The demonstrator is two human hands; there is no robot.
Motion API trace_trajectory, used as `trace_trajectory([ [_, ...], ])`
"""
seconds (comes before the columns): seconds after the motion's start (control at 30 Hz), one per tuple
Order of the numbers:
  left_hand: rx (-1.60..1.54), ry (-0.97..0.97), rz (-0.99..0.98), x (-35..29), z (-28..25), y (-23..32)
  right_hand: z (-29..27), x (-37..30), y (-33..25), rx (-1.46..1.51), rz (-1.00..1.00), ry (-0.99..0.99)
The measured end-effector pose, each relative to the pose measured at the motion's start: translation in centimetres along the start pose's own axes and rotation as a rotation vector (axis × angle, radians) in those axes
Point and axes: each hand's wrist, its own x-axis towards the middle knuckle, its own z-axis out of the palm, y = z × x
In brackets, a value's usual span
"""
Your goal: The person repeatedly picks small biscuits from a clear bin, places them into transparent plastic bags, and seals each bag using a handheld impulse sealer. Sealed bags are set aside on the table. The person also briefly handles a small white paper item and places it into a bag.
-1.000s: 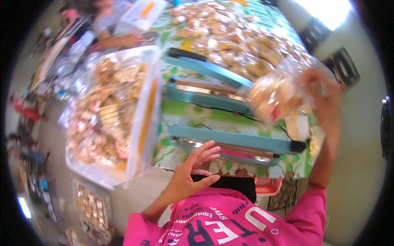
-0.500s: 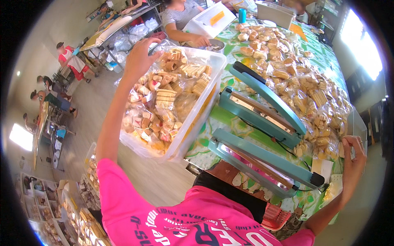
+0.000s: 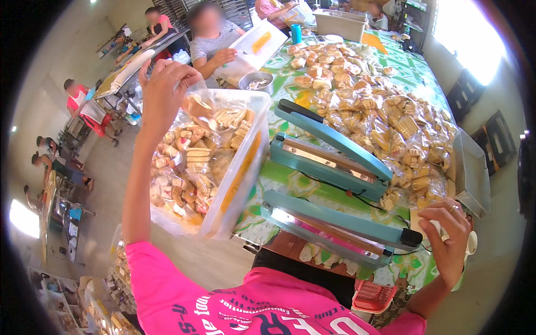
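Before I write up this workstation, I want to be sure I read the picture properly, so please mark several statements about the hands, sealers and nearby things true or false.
1. The left hand holds a clear bag above the plastic tub. True.
2. The right hand grips the farther sealer. False: it is beside the right end of the nearer sealer.
3. The farther sealer's arm is raised. True.
4. The metal bowl stands between the two sealers. False: it stands just beyond the tub's far end.
5. The tablecloth is plain red. False: it is patterned in green and white.
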Motion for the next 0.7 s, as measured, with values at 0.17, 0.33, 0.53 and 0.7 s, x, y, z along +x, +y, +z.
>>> trace_trajectory([
  [0.17, -0.344, -0.170, 0.079, 0.0, -6.9, 8.5, 2.6, 1.5, -2.8, 0.242, -0.229, -0.107],
  [0.33, -0.537, -0.263, 0.167, -2.9, -9.8, 16.9, 4.2, 2.3, -5.0, 0.429, -0.272, -0.135],
  [0.53, -0.738, -0.187, 0.301, -4.5, -10.3, 21.1, 5.9, 3.0, -4.4, 0.526, -0.463, -0.323],
  [0.7, -0.678, -0.031, 0.344, -4.9, -9.3, 20.4, 4.9, 2.2, -3.0, 0.525, -0.445, -0.180],
])
